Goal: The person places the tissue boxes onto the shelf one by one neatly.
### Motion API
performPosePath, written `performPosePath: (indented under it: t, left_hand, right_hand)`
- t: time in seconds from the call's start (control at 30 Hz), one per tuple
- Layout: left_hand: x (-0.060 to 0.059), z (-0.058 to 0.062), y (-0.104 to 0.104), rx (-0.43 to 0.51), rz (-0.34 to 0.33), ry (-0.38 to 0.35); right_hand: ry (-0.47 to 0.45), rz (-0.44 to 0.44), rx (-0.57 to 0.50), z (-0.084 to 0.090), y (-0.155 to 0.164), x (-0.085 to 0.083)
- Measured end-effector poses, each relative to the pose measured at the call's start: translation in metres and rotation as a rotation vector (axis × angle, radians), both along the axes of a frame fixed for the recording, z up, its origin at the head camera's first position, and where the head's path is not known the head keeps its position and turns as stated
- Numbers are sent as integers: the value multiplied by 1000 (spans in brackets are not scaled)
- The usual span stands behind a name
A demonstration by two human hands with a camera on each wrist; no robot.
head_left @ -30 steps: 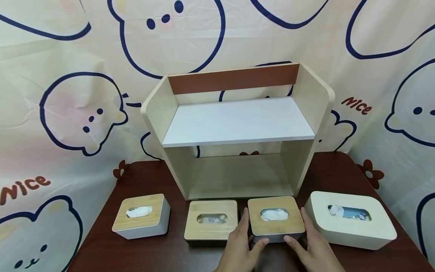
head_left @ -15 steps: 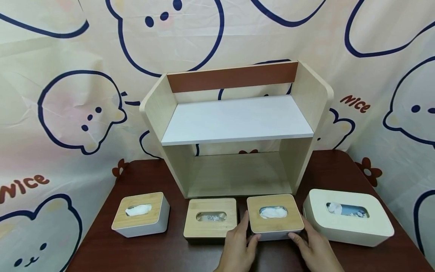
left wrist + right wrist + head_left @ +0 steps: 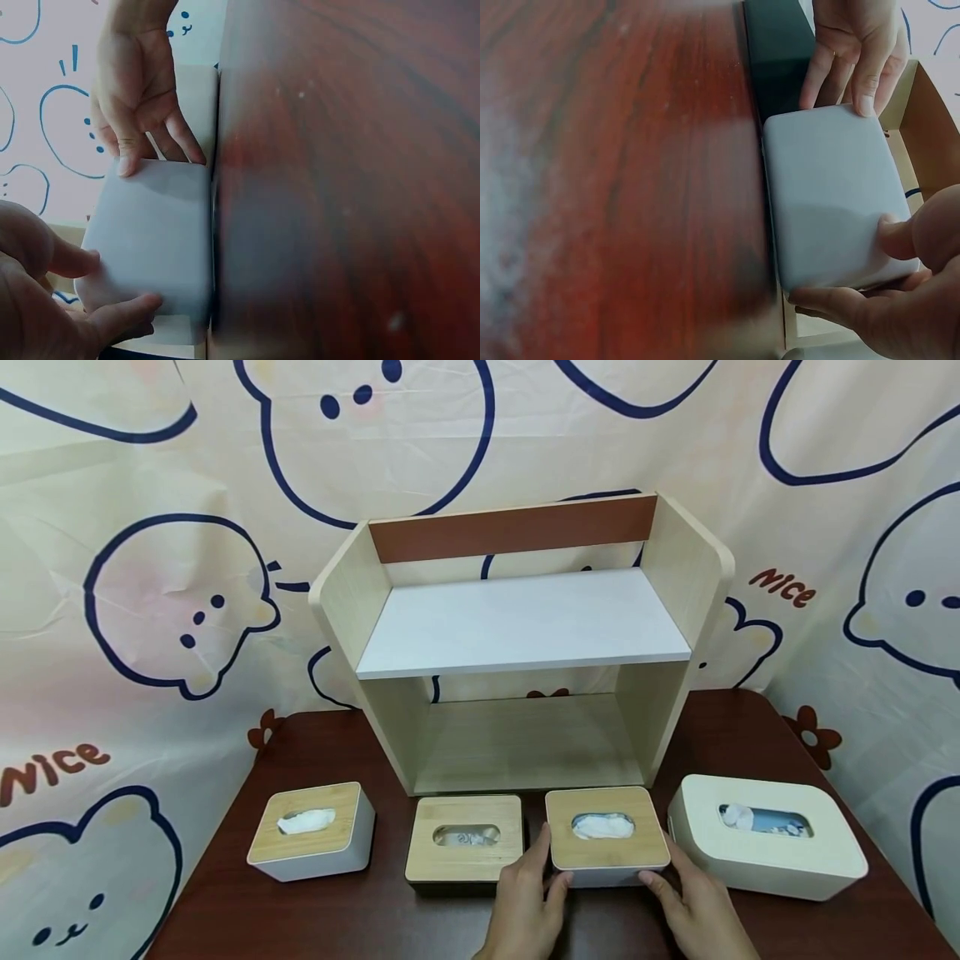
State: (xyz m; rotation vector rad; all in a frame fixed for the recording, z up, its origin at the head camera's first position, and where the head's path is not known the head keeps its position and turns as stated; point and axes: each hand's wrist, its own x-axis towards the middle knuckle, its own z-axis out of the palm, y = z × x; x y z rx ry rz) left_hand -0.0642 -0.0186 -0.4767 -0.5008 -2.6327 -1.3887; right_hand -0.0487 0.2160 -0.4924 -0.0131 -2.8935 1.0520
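A grey tissue box with a bamboo lid (image 3: 606, 852) sits on the dark wooden table (image 3: 315, 927), second from the right in a row of boxes. My left hand (image 3: 546, 864) grips its left side, with the thumb on the front wall. My right hand (image 3: 663, 867) grips its right side the same way. In the left wrist view the grey wall (image 3: 150, 240) lies between my left hand (image 3: 112, 292) and my right hand (image 3: 150, 150). The right wrist view shows the same box (image 3: 832, 195) between my right hand (image 3: 870, 262) and my left hand (image 3: 847, 90).
A two-level wooden shelf (image 3: 525, 627) stands just behind the row. A black box with a bamboo lid (image 3: 465, 843) touches the left hand. A grey box (image 3: 311, 831) sits far left and a long cream box (image 3: 765, 835) far right. A cartoon-print cloth hangs behind.
Both hands have closed in on the box's sides, and the thumbs have come up from the table onto its front wall. The box has barely shifted.
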Motion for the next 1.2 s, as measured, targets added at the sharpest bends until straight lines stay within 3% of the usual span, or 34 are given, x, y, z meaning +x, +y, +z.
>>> performPosePath:
  t: [0.37, 0.63, 0.9, 1.2]
  left_hand:
    - [-11, 9, -3, 75, -3, 27]
    - [-27, 17, -10, 89, 5, 5]
    - [-44, 25, -16, 108, 16, -36]
    - [-62, 33, -16, 90, 23, -3]
  right_hand:
    - [20, 2, -31, 14, -5, -8]
    - [176, -2, -52, 24, -16, -20]
    - [197, -20, -66, 33, -23, -36]
    - [262, -32, -116, 37, -28, -52]
